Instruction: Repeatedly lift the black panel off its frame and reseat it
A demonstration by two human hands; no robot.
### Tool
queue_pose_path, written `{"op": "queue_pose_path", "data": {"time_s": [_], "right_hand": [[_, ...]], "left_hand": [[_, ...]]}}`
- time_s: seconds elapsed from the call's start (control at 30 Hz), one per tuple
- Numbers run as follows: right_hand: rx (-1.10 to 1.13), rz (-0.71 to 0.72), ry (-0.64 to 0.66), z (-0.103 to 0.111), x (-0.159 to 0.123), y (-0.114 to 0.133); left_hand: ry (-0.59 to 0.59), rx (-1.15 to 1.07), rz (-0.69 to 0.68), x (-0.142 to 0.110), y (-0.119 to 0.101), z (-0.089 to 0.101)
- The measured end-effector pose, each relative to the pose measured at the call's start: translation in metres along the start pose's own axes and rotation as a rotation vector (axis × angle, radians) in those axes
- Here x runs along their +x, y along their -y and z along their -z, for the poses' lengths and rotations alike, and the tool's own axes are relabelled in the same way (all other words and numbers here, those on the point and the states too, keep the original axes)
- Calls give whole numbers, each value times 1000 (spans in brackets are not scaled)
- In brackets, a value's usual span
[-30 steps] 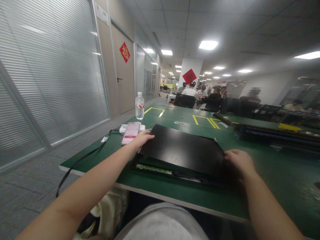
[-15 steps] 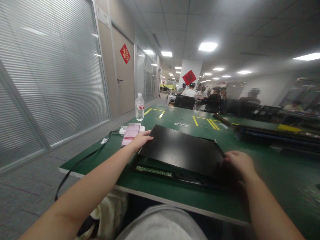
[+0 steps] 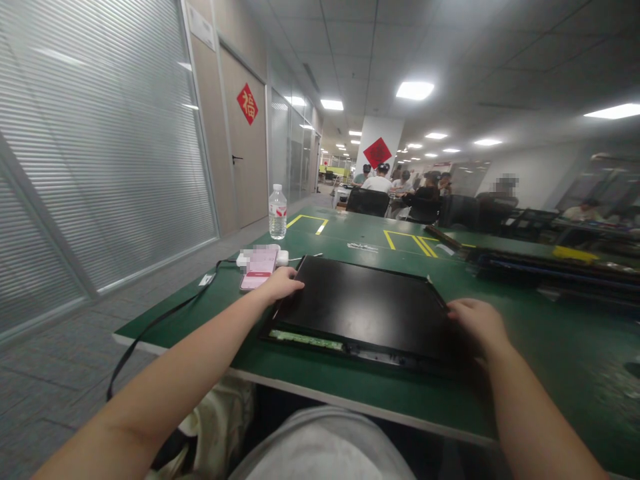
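Observation:
A flat black display panel (image 3: pixel 360 297) lies low over a dark frame (image 3: pixel 380 357) on the green table. Along the frame's near side runs a green circuit board strip (image 3: pixel 307 339). My left hand (image 3: pixel 283 283) holds the panel's left edge near its far corner, thumb on top and the other fingers partly hidden. At the right edge, my right hand (image 3: pixel 473 320) is closed on the panel's side, its fingertips mostly out of sight.
Left of the panel are a phone (image 3: pixel 257 267), a white device (image 3: pixel 283 257) and a black cable (image 3: pixel 165 317). Behind them stands a water bottle (image 3: pixel 277 213). Stacked dark panels (image 3: pixel 530 267) lie at the right on the green table (image 3: pixel 395 403). Several people sit farther back.
The panel's raised left side has come down and now sits nearly level in the frame. Both hands stay at its edges, the left slightly lower.

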State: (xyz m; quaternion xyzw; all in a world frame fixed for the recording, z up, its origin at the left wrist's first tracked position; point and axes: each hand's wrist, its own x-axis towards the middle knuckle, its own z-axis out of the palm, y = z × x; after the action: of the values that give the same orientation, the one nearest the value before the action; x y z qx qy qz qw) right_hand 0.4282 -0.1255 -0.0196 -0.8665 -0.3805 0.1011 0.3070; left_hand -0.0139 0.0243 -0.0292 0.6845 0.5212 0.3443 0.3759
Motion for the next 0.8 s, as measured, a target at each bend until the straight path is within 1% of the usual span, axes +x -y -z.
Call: {"op": "queue_pose_path", "data": {"time_s": [0.13, 0.33, 0.47, 0.57, 0.67, 0.8], "right_hand": [[3, 17, -12, -1, 2, -3], [7, 21, -14, -2, 1, -2], [19, 39, -37, -3, 2, -3], [17, 25, -26, -3, 3, -4], [9, 26, -19, -3, 3, -4], [1, 38, -24, -2, 1, -3]], "left_hand": [[-11, 80, -27, 1, 2, -1], [16, 166, -41, 5, 4, 0], [-1, 258, -82, 5, 4, 2], [8, 328, -137, 4, 4, 3], [-11, 411, -177, 4, 4, 3], [-23, 419, -182, 4, 5, 3]]}}
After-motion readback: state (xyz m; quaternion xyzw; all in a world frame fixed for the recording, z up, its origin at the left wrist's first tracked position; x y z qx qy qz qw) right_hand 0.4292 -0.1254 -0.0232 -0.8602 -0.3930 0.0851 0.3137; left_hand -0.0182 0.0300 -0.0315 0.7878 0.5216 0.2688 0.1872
